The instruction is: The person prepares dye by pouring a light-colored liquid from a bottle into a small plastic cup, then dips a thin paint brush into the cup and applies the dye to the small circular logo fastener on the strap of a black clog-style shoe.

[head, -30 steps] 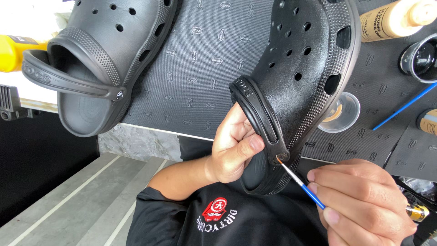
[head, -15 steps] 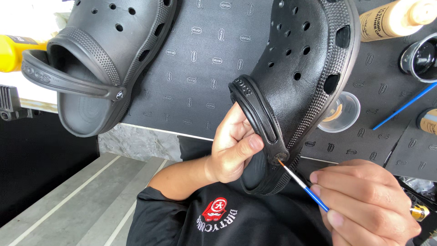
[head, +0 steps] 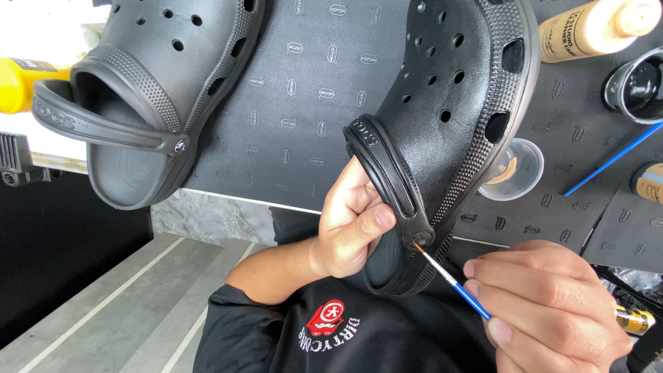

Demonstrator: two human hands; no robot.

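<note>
Left hand (head: 352, 221): we grip the heel strap of a black clog (head: 449, 131), thumb pressed on the strap, holding its heel end over the tabletop's near edge.
Right hand (head: 552, 311): we pinch a fine blue-handled brush (head: 452, 280), its tip touching the strap's rivet.
Second clog (head: 152, 97): lies well to the left on the dark mat (head: 304, 90).
Nearby: a small clear cup (head: 521, 169) just right of the held clog; a tan bottle (head: 597, 27) farther up.

Held clog (head: 449, 138): matt black foam-like plastic w/ pebbled rim, slight sheen on strap. Second clog (head: 159, 90), upper left: same finish. Brush (head: 452, 280): glossy blue handle, fine bristles. Mat (head: 311, 103): embossed dark rubber. Cup (head: 518, 169): clear plastic.
</note>
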